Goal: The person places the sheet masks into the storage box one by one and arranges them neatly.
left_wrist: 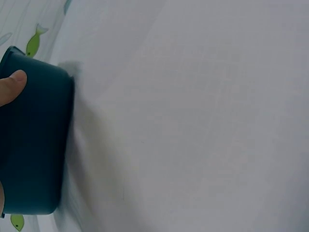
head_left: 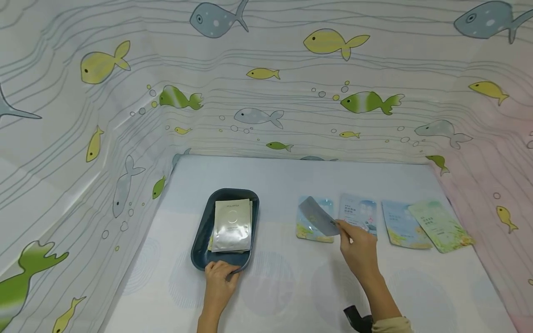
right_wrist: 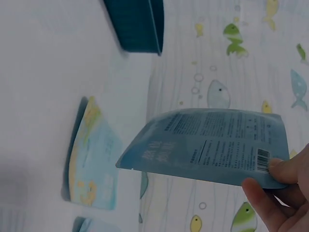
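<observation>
Left to right, we list: one dark teal tray (head_left: 203,238), rounded at the corners, its long axis running near to far; within it, a small stack of packets, the uppermost a pale metallic packet (head_left: 233,226) lying face up and lengthwise with the tray. At the tray's near end, the left hand (head_left: 220,283), gripping the rim, thumb against the outer wall in the left wrist view. Next, a blue-and-yellow packet (head_left: 307,232), flat on the white table (head_left: 275,286) and partly screened by one grey-blue packet (head_left: 318,217) above it. This last is raised clear, pinched near one corner between the thumb and fingers of the right hand (head_left: 360,252); we note a barcode and printed text in the right wrist view. Its long axis slants away from the pinch, leftward and farther off, so its free end points to the tray's side. The tray lies well to the left of that grip, with the left hand nearer it. Rightmost, flat: a pale blue packet (head_left: 354,208), a blue packet (head_left: 401,226), and a green packet (head_left: 442,226) overlapping the latter's edge.
</observation>
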Demonstrator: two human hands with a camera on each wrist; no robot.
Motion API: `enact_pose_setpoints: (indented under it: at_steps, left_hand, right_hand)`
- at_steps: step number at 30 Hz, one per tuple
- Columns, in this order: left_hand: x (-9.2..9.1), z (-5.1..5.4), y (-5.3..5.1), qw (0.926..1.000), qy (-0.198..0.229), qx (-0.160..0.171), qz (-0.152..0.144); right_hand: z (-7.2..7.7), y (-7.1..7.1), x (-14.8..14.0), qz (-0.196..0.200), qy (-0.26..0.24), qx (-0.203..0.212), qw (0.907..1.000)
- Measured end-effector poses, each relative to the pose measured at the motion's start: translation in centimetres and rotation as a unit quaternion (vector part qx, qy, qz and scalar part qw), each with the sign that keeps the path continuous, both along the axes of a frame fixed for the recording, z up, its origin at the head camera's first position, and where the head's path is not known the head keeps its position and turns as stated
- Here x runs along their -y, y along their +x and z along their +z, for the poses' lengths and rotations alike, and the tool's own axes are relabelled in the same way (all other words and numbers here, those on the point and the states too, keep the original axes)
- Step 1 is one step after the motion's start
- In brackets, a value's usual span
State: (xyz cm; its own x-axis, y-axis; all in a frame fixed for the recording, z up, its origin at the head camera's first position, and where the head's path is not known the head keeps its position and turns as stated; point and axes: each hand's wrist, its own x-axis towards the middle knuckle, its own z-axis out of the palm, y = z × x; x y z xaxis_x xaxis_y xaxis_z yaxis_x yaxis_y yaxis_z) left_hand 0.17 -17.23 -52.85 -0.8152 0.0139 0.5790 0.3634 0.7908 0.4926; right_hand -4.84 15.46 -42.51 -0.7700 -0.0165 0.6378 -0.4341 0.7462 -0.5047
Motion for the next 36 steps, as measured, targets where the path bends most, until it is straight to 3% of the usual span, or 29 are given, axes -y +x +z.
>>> enact_pose_setpoints:
  at_steps: [12, 23, 30, 36]
  left_hand:
    - [-0.1, 0.1, 0.0, 1.0000, 0.003, 0.006, 0.005]
    - [-0.2, 0.3, 0.0, 1.0000, 0.002, -0.002, 0.002]
    - [-0.2, 0.0, 0.0, 1.0000, -0.003, -0.008, 0.002]
    - [-0.1, -0.1, 0.0, 1.0000, -0.006, -0.007, 0.002]
  right_hand:
    - [2.0, -2.9, 5.0, 0.084, -0.011, -0.038, 0.9957]
    - [1.8, -5.0, 9.0, 0.134, -0.011, -0.035, 0.9904]
    - [1.9, -5.9, 11.6, 0.161, -0.014, -0.077, 0.9839]
    - [0.9, -6.7, 14.1, 0.191, -0.012, -0.092, 0.9773]
